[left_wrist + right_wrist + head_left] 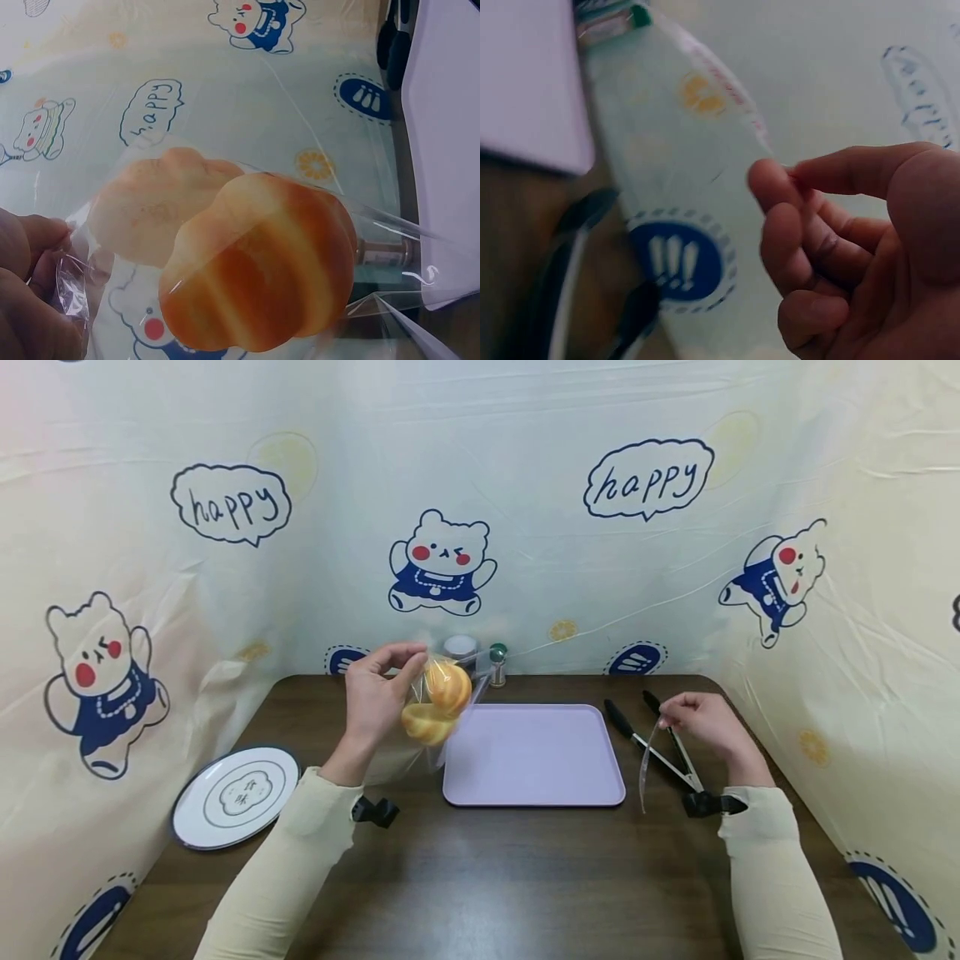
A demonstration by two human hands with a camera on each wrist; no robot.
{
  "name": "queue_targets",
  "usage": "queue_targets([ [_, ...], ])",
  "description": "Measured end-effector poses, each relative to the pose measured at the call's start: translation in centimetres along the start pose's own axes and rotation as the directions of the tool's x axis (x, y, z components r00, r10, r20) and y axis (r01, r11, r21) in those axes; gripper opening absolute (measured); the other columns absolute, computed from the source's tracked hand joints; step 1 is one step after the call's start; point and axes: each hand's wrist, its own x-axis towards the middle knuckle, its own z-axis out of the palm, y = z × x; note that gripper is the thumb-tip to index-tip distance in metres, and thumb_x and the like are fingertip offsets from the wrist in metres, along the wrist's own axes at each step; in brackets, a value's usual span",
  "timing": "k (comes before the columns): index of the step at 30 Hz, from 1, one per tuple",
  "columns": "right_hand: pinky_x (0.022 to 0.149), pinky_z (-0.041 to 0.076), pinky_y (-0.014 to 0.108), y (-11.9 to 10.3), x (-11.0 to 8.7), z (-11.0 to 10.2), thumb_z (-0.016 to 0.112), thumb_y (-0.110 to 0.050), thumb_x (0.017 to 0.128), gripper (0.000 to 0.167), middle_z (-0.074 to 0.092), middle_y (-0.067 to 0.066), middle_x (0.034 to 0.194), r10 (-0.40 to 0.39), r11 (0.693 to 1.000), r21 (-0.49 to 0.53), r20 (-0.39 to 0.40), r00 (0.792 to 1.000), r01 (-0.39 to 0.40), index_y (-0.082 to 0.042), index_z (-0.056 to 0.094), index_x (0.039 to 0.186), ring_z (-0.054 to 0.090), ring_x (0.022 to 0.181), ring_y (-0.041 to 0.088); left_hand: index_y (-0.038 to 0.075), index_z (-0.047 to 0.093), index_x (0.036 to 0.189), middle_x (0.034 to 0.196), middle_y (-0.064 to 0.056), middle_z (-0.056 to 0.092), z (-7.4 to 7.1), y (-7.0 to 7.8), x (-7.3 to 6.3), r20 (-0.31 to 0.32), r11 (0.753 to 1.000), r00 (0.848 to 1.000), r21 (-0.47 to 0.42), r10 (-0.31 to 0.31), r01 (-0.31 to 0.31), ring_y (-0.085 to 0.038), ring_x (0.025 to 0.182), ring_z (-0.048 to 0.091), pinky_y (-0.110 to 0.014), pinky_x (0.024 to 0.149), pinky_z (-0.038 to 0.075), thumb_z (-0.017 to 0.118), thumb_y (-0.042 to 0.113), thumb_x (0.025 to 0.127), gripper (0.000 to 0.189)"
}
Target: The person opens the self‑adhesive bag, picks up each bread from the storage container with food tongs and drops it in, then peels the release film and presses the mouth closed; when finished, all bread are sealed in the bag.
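My left hand [377,700] pinches the edge of a clear plastic bag [73,289] and holds it up beside the left end of the lilac tray [534,756]. Two bread rolls are inside: a golden-brown roll [259,262] in front and a paler roll [161,202] behind it. Over on the right, my right hand [705,722] pinches a thin clear plastic strip [724,79] between thumb and forefinger. Faint red print runs along the strip, which hangs down in the head view. That hand is above the black-handled tongs [667,760].
A white plate [236,797] with a dark blue rim lies on the left of the brown table [480,877]. At the back stand a green-capped small jar [498,665] and a white-lidded container [461,648], partly behind the bag. A printed cloth [540,568] surrounds the table.
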Motion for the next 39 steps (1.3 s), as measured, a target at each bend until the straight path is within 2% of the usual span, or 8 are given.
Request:
queue_targets([
  [4, 0.073, 0.055, 0.032, 2.1, 0.5, 0.8, 0.052, -0.024, 0.103, 0.032, 0.075, 0.01, 0.091, 0.061, 0.996, -0.075, 0.051, 0.997, -0.057, 0.002, 0.07, 0.11, 0.067, 0.082, 0.021, 0.014, 0.078, 0.102, 0.092, -0.005, 0.074, 0.0, 0.0, -0.1, 0.011, 1.0, 1.0, 0.012, -0.021, 0.021, -0.013, 0.079, 0.061, -0.019, 0.06, 0.045, 0.074, 0.034, 0.09, 0.023],
  [9, 0.073, 0.046, 0.029, 3.8, 1.0, 1.6, 0.052, -0.024, 0.101, 0.031, 0.075, 0.005, 0.089, 0.131, 0.983, -0.142, 0.064, 0.989, -0.121, 0.0, 0.07, 0.109, 0.064, 0.077, 0.018, 0.015, 0.078, 0.102, 0.089, -0.005, 0.073, 0.1, -0.1, -0.2, 0.014, 1.0, 1.0, 0.017, -0.024, 0.024, -0.014, 0.077, 0.059, -0.02, 0.054, 0.04, 0.074, 0.034, 0.09, 0.023],
  [16, 0.068, 0.048, 0.028, 5.5, 1.6, 2.5, 0.052, -0.022, 0.101, 0.029, 0.075, 0.005, 0.087, 0.134, 0.975, -0.19, 0.067, 0.989, -0.119, -0.002, 0.073, 0.106, 0.066, 0.075, 0.018, 0.015, 0.078, 0.103, 0.091, -0.005, 0.073, 0.1, 0.0, -0.2, 0.019, 0.999, 0.999, 0.019, -0.028, 0.028, -0.014, 0.079, 0.059, -0.021, 0.055, 0.04, 0.074, 0.035, 0.09, 0.024],
  [21, 0.065, 0.046, 0.028, 5.9, 1.7, 2.7, 0.054, -0.025, 0.101, 0.03, 0.075, 0.007, 0.087, 0.149, 0.965, -0.224, 0.051, 0.988, -0.134, -0.002, 0.074, 0.104, 0.065, 0.075, 0.019, 0.015, 0.078, 0.102, 0.092, -0.005, 0.074, 0.1, -0.1, -0.2, 0.018, 1.0, 1.0, 0.012, -0.022, 0.022, -0.014, 0.079, 0.06, -0.02, 0.056, 0.042, 0.074, 0.035, 0.09, 0.024],
  [29, 0.064, 0.047, 0.028, 6.5, 1.6, 2.8, 0.053, -0.018, 0.101, 0.028, 0.075, 0.007, 0.091, 0.172, 0.949, -0.279, 0.062, 0.983, -0.148, 0.0, 0.07, 0.114, 0.065, 0.075, 0.016, 0.014, 0.078, 0.102, 0.093, -0.006, 0.074, 0.2, 0.0, -0.2, 0.021, 1.0, 1.0, 0.013, -0.013, 0.013, -0.014, 0.081, 0.061, -0.019, 0.06, 0.047, 0.074, 0.031, 0.091, 0.021],
  [35, 0.067, 0.048, 0.029, 6.7, 1.6, 2.8, 0.053, -0.021, 0.1, 0.038, 0.076, 0.013, 0.099, 0.168, 0.943, -0.302, 0.078, 0.983, -0.137, 0.004, 0.063, 0.127, 0.066, 0.076, 0.016, 0.014, 0.078, 0.103, 0.094, -0.006, 0.074, 0.3, 0.0, -0.3, 0.027, 1.0, 0.999, 0.012, -0.016, 0.016, -0.014, 0.081, 0.061, -0.02, 0.06, 0.047, 0.074, 0.033, 0.09, 0.023],
  [39, 0.067, 0.051, 0.031, 6.7, 1.6, 2.6, 0.053, -0.022, 0.1, 0.042, 0.074, 0.018, 0.107, 0.172, 0.94, -0.308, 0.059, 0.983, -0.145, 0.004, 0.059, 0.132, 0.068, 0.079, 0.018, 0.014, 0.078, 0.103, 0.094, -0.005, 0.074, 0.3, 0.0, -0.3, 0.031, 1.0, 0.999, 0.006, -0.024, 0.024, -0.014, 0.081, 0.061, -0.019, 0.06, 0.047, 0.075, 0.033, 0.09, 0.023],
])
